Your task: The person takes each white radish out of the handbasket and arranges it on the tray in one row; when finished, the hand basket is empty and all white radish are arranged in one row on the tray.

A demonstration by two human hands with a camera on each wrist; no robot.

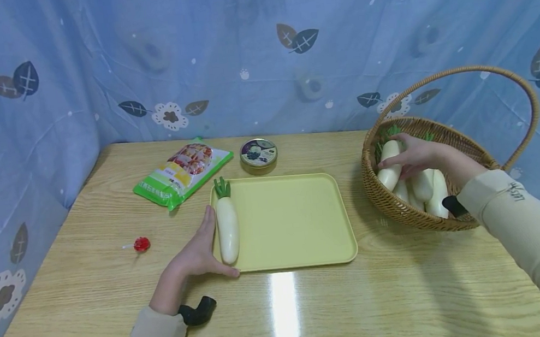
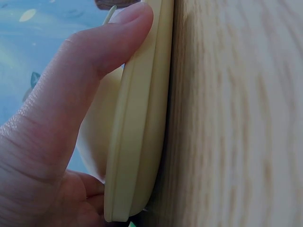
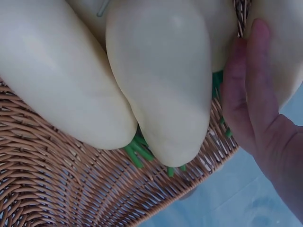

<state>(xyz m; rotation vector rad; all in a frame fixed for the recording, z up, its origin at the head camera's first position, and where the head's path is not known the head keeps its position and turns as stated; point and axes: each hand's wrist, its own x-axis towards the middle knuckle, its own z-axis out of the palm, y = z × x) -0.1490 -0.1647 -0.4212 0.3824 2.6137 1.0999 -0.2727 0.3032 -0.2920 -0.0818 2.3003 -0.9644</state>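
Note:
A white radish (image 1: 228,230) with a green top lies along the left side of the yellow tray (image 1: 295,221). My left hand (image 1: 197,256) holds the tray's near left corner, thumb (image 2: 102,45) on the front rim and fingers along the left side. At the right, my right hand (image 1: 417,154) reaches into the wicker basket (image 1: 381,190) and grips a white radish (image 1: 390,165), thumb on one side and fingers on the other. Several more white radishes (image 3: 158,80) lie beneath and beside it, their green tops partly hidden.
Behind the tray stand a round tin (image 1: 259,156) and a green-and-white food packet (image 1: 183,172). A red lollipop (image 1: 142,244) lies left of the left hand. The basket's tall handle (image 1: 467,68) arches over its right side. A blue curtain (image 1: 238,56) hangs along the table's back.

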